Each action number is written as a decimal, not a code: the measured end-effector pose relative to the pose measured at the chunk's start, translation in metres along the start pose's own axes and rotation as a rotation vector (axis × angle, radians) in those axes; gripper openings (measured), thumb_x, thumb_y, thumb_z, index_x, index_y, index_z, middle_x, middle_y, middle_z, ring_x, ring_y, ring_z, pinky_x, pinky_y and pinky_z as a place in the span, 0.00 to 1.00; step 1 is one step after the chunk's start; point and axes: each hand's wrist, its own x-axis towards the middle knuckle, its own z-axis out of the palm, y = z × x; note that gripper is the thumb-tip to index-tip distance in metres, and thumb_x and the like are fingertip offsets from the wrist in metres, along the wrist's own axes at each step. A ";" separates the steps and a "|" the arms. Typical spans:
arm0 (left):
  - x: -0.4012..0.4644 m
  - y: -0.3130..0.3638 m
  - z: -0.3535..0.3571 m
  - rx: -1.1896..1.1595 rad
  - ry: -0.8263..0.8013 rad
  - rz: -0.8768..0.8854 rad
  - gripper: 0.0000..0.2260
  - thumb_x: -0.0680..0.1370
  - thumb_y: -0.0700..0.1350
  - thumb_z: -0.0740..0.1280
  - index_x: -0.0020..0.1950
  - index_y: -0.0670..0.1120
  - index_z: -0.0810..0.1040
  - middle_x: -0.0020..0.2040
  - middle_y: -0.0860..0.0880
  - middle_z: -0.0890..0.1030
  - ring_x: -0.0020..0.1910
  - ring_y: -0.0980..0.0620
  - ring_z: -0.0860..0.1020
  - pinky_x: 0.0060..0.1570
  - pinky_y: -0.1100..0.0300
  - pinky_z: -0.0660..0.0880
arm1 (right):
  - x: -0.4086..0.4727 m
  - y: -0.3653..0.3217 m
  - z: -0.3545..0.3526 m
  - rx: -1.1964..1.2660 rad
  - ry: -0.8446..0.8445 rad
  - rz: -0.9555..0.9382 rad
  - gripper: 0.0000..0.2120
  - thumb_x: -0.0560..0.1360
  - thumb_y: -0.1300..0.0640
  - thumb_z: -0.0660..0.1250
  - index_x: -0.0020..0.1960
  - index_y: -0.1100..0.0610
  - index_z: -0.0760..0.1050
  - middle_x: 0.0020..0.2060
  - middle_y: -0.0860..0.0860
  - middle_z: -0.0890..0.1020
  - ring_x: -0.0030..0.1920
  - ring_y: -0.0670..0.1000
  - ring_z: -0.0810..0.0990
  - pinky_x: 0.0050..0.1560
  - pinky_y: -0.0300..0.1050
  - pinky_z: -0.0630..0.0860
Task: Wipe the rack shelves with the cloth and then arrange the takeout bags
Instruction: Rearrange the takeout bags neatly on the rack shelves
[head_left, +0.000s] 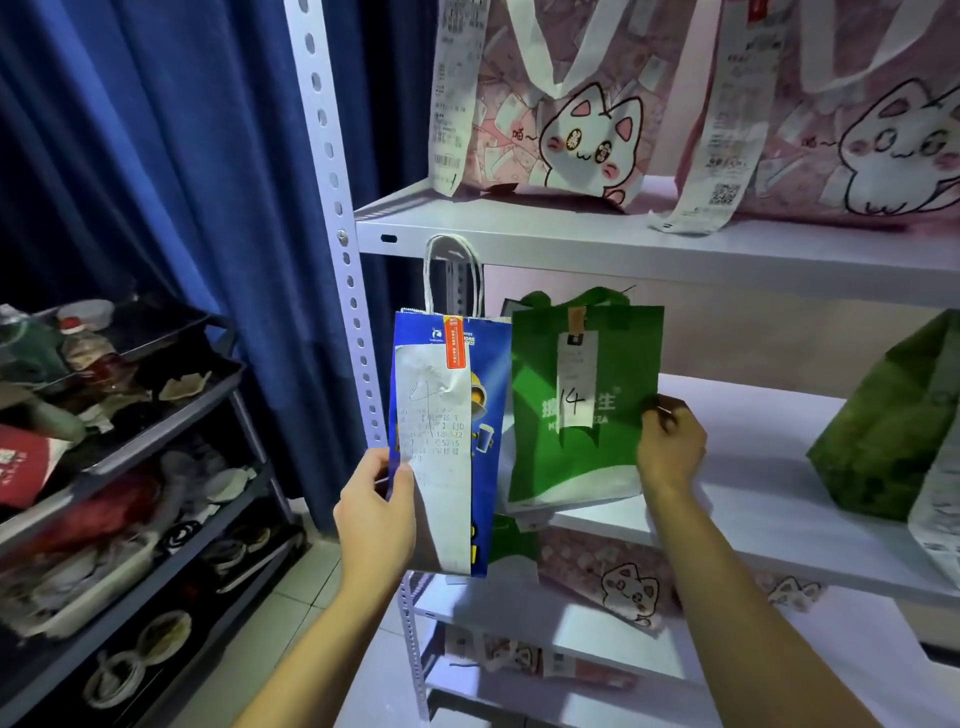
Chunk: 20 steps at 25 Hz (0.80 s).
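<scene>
My left hand (376, 506) grips the lower left edge of a blue paper takeout bag (485, 374) with white twine handles and a long receipt marked "4". The bag hangs in the air in front of the white rack's left post (332, 171). My right hand (670, 441) pinches the right edge of a green takeout bag (540, 441) with a tag marked "14", held just above the front left corner of the middle shelf (727, 525). The two bags sit side by side, nearly touching. No cloth is in view.
Two pink cat-print bags (571, 119) with hanging receipts stand on the upper shelf (519, 228). Another green bag (883, 431) sits at the right of the middle shelf. More cat bags (618, 587) lie on the lower shelves. A dark cluttered trolley (130, 441) stands left, before a blue curtain (182, 156).
</scene>
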 end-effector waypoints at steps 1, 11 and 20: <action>-0.001 0.001 0.009 -0.014 -0.016 -0.009 0.06 0.80 0.45 0.64 0.46 0.54 0.78 0.42 0.58 0.83 0.43 0.56 0.81 0.41 0.57 0.78 | 0.005 0.004 -0.012 -0.003 0.018 -0.012 0.09 0.79 0.62 0.63 0.53 0.56 0.81 0.42 0.51 0.82 0.40 0.49 0.79 0.41 0.28 0.70; -0.011 -0.007 0.090 0.001 -0.161 -0.072 0.07 0.81 0.42 0.63 0.54 0.48 0.81 0.46 0.53 0.83 0.47 0.51 0.80 0.41 0.59 0.73 | 0.048 0.033 -0.120 0.072 0.133 0.047 0.08 0.80 0.66 0.63 0.56 0.63 0.80 0.47 0.56 0.82 0.43 0.46 0.81 0.49 0.31 0.76; 0.042 0.025 0.101 -0.143 -0.056 0.074 0.09 0.78 0.43 0.65 0.46 0.58 0.79 0.40 0.60 0.83 0.41 0.68 0.78 0.35 0.78 0.69 | 0.045 0.037 -0.138 0.134 0.148 0.104 0.06 0.80 0.61 0.65 0.53 0.52 0.79 0.43 0.48 0.83 0.45 0.48 0.81 0.52 0.43 0.77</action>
